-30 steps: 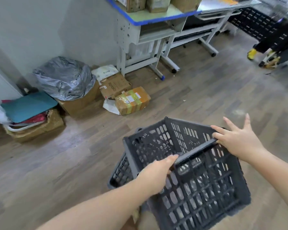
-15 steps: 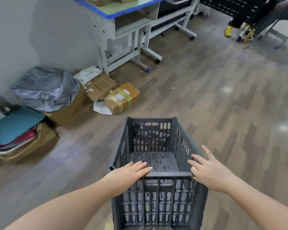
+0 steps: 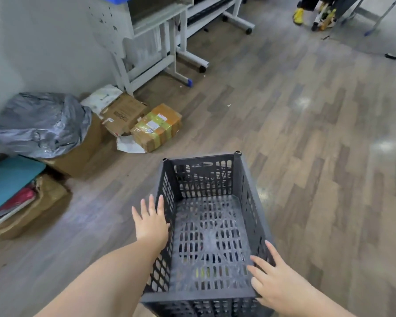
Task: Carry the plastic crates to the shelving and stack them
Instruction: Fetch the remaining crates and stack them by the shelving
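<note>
Grey-brown wood-plank floor (image 3: 306, 156) fills the room, white wall on the left, pale metal desk frame (image 3: 151, 42) at the top. Clutter by the wall: crumpled grey plastic bag over a carton (image 3: 39, 124), flattened brown cardboard box (image 3: 124, 113), taped yellow-brown parcel (image 3: 157, 128).

Dark grey slotted plastic crate (image 3: 210, 227) sits upright in front of the person, mouth up, empty, low down, apparently on something under it that I can't make out. No shelving in view.

Left hand (image 3: 150, 221) lies flat along the outside of the crate's left wall, fingers (image 3: 151, 202) straight and spread, not curled on anything. Right hand (image 3: 281, 284) is at the near right corner, fingers (image 3: 258, 264) splayed over the rim and into the crate, palm open, not gripping.

Step in hand looks like taking hold to lift. To do it well: hook both hands under opposite rims or through the slots, evenly spaced, keep the crate level, lift close to the body.
</note>
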